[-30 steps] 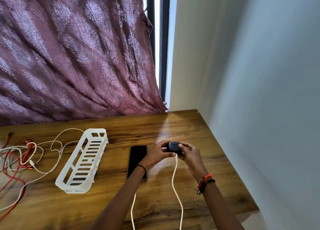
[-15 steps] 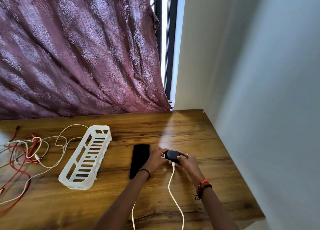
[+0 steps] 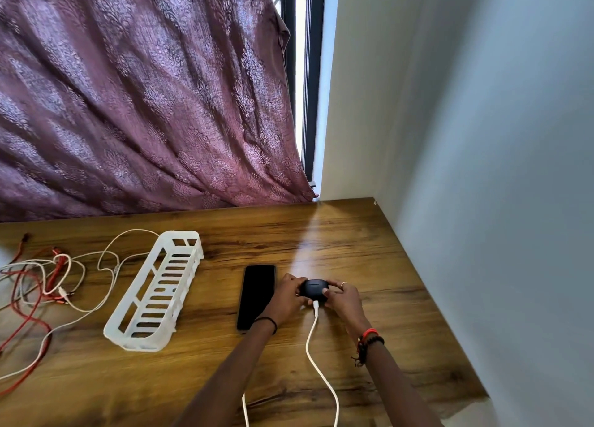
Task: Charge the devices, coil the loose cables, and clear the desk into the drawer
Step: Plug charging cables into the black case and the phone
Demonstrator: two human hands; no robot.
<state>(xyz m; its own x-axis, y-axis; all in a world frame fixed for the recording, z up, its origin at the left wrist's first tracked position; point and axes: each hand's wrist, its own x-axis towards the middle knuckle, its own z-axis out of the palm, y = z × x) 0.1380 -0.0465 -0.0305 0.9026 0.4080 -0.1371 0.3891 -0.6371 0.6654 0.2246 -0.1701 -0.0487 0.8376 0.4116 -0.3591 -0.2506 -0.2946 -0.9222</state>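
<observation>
A small black earbuds case (image 3: 314, 288) sits low at the wooden desk (image 3: 353, 240), held from both sides: my left hand (image 3: 287, 296) grips its left end and my right hand (image 3: 342, 299) grips its right end. A white charging cable (image 3: 313, 349) is plugged into the case's near side and runs back toward me. A black phone (image 3: 257, 294) lies face up just left of my left hand. At the far left lies a tangle of loose white and red cables (image 3: 48, 285).
A white slotted plastic basket (image 3: 157, 291) lies between the phone and the cable tangle. A purple curtain (image 3: 144, 105) hangs behind the desk. A grey wall (image 3: 482, 201) borders the desk's right edge. A second white cable end (image 3: 245, 410) shows near my left forearm.
Both hands have lowered the earbuds case from above the desk down onto or just over its surface, with the white cable staying plugged in. The view has shifted slightly.
</observation>
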